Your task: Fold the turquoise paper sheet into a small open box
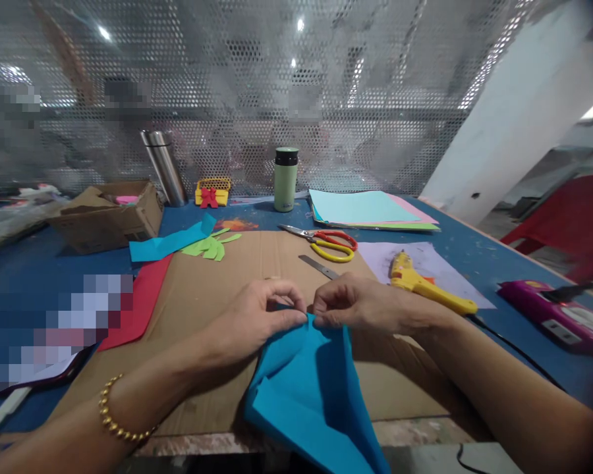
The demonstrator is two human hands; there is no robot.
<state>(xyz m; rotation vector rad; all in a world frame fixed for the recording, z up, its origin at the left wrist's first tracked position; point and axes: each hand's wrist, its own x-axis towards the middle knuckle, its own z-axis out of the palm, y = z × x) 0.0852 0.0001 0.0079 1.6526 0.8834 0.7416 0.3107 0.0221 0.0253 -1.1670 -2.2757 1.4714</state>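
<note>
A folded sheet of blue paper [311,395] hangs over the front edge of the cardboard, its top edge pinched between both hands. My left hand [257,313] grips that edge with thumb and fingertips, closed. Close beside it, my right hand [360,306] pinches the same edge, also closed. Just beyond my hands lie scissors [333,243] with one red and one yellow handle, and a flat metal blade [319,266]. My right forearm passes in front of a yellow glue gun [420,283] resting on a lilac sheet [454,276].
Brown cardboard [217,283] covers the blue table's middle. Around it are a red sheet [141,303], green paper strips [210,247], a blue strip [172,243], a carton [109,220], a steel flask [165,168], a green cup [285,181], stacked paper [360,207] and a purple power strip [553,316].
</note>
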